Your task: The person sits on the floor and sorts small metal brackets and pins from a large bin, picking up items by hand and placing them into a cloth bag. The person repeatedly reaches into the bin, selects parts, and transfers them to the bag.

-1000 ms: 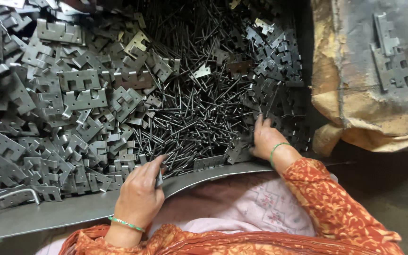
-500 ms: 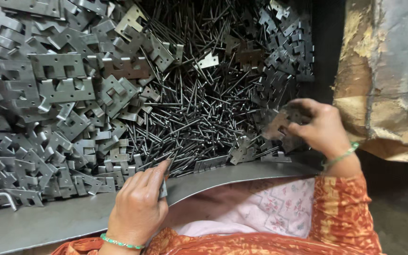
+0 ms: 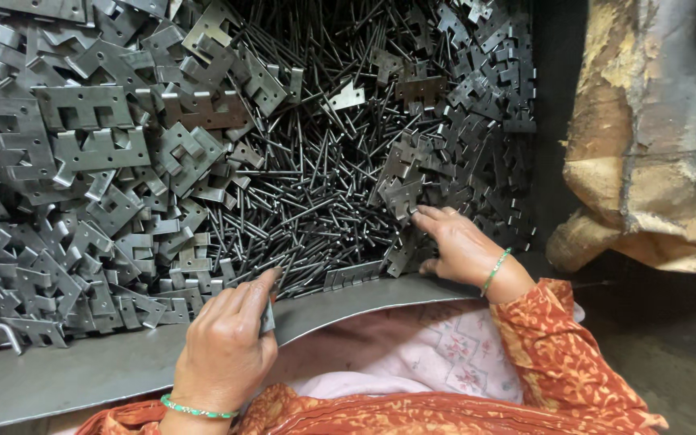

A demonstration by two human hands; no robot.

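Left hand (image 3: 227, 346) pinched on 1 small hinge piece (image 3: 268, 320) at the tray rim (image 3: 106, 366), right hand (image 3: 457, 246) spread loosely over hinge leaves (image 3: 400, 193) beside the pins (image 3: 308, 201), sorted heaps within reach.

I see soft, even light from above. The metal plates (image 3: 82, 153) on the left shine a little. The pins (image 3: 316, 185) in the middle look dark. The top right corner is in shadow. Everything looks sharp, with no blur.

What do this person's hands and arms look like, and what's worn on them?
Both hands are bare, no gloves. The left hand and right hand each have a thin green bangle at the wrist. The right arm's sleeve is loose orange-red cloth with a fine pale print.
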